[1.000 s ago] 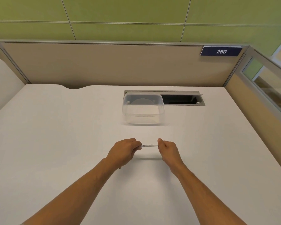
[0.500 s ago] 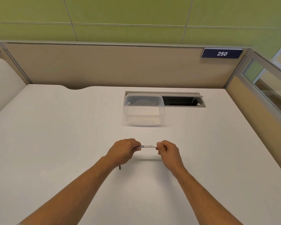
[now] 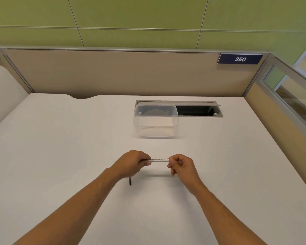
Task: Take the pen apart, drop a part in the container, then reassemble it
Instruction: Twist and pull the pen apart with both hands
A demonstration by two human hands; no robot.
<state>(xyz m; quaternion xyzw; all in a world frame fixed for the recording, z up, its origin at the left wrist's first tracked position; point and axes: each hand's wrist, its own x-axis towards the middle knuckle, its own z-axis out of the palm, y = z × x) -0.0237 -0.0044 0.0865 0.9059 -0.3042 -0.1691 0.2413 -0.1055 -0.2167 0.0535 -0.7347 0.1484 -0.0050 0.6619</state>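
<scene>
A thin white pen (image 3: 159, 160) with black print lies level just above the white desk (image 3: 60, 156), held at both ends. My left hand (image 3: 131, 162) is closed around its left end, and my right hand (image 3: 181, 165) pinches its right end. Both tips of the pen are hidden inside my fingers. A short black stick-like piece (image 3: 130, 181) lies on the desk under my left wrist; what it is I cannot tell. The clear plastic container (image 3: 155, 121) stands open further back, beyond my hands, with nothing visible inside.
An open cable hatch (image 3: 196, 110) is cut into the desk right behind the container. Beige partition walls (image 3: 113, 73) close the desk at the back and right. A sign reading 250 (image 3: 240, 59) hangs on the back partition.
My right hand has slid a little left along the pen, so less of the barrel shows. The black piece under my left wrist has come into view.
</scene>
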